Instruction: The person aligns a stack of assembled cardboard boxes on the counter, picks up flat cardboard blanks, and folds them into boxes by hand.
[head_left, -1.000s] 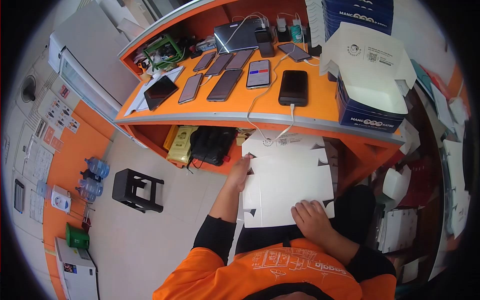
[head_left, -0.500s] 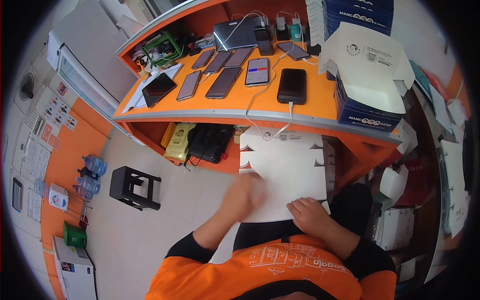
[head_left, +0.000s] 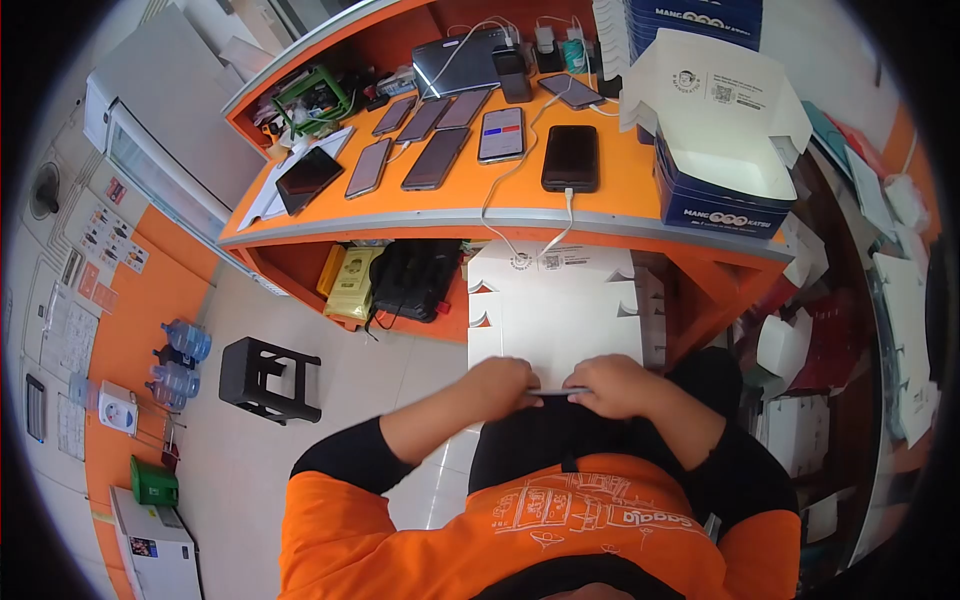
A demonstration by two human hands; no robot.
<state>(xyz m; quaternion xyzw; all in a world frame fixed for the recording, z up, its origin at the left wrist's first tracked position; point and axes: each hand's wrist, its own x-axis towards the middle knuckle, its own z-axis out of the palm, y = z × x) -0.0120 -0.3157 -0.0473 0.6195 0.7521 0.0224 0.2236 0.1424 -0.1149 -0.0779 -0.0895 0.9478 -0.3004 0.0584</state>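
A flat white box blank [head_left: 555, 320] with notched sides lies over my lap, its far end under the orange counter's edge. My left hand [head_left: 503, 388] grips its near edge, fingers closed. Close beside it, my right hand [head_left: 608, 385] is closed on the same edge. Between the hands the near part of the blank is folded up, and a thin dark edge shows. A small logo and a square code are printed on the far end.
Several phones and a black power bank [head_left: 570, 158] lie on the orange counter [head_left: 400, 215]. At its right stand an open blue box [head_left: 720, 205] and a stack of blue boxes [head_left: 690, 22]. A black stool [head_left: 270, 380] is on the floor at left.
My left hand has come down from the blank's left side to its near edge, and my right hand has shifted inward. The near part of the blank, flat before, is now bent up.
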